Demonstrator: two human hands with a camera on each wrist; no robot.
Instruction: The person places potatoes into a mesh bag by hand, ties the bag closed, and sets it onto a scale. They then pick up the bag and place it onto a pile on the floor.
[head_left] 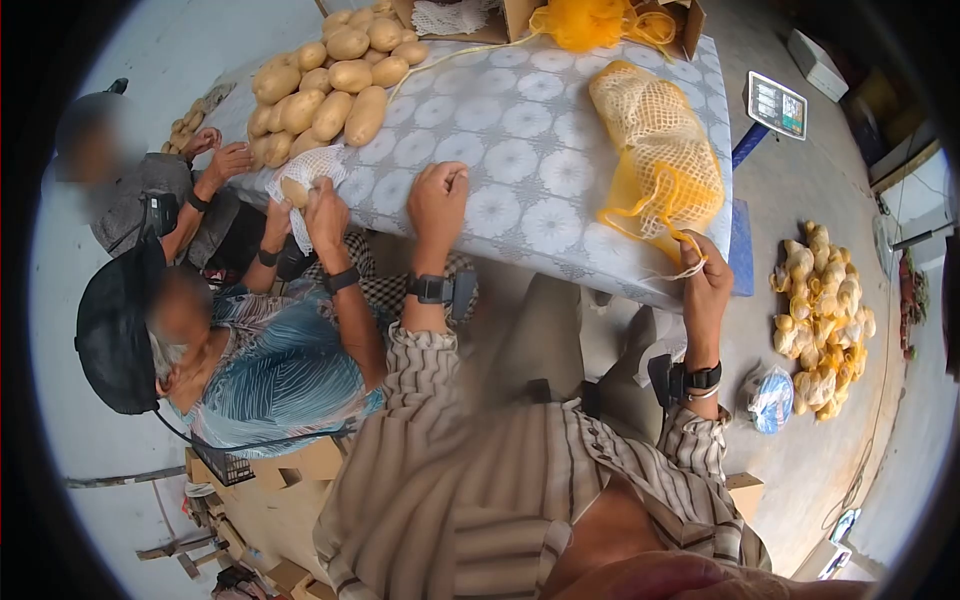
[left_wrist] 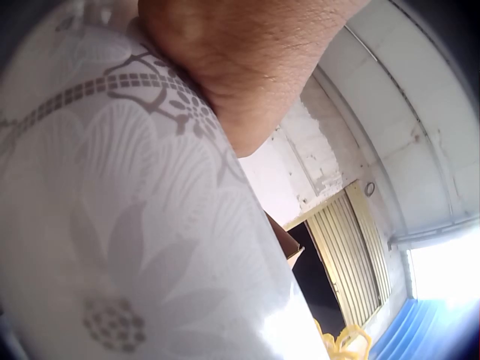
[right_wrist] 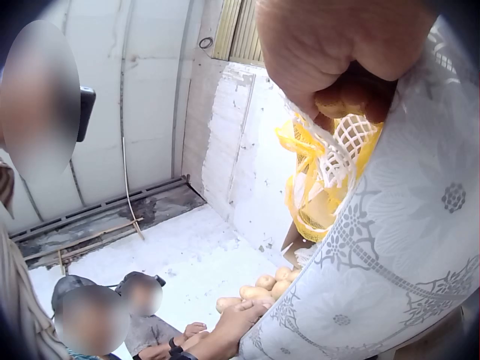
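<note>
While potatoes lie heaped on the table, right fingers pinch the net bag, left fingers clenched.

Head view looks down; both wrist views skim the tablecloth.

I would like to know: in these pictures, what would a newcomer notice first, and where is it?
Probably the heap of pale potatoes, piled at the left of the patterned table in the head view. Next would come the bulging yellow net bag at the table's right end, its loose end pinched by the right hand. On the floor further right lies a heap of yellow-netted bundles.
</note>
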